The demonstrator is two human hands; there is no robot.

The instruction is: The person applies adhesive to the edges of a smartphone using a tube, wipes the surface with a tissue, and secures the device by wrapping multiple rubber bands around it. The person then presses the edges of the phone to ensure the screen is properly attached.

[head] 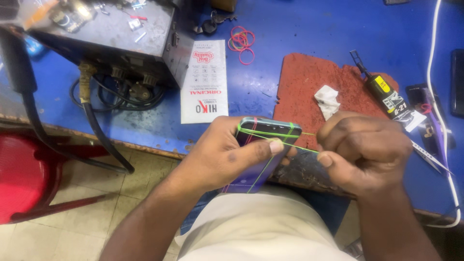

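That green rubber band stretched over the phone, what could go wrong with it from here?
1. The thin green rubber band is pulled taut by the right hand; it might snap or slip free and sting a finger.
2. The dark purple phone is held in the left hand off the edge of the blue workbench; a sudden release could knock it to the tiled floor.

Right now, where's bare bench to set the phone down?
Bare blue bench between the rubber bands and the white cable, above the red mat. Also the mat's left part, beside the tissue. Crowded: the metal box with hoses far left, glue tube and tools right.
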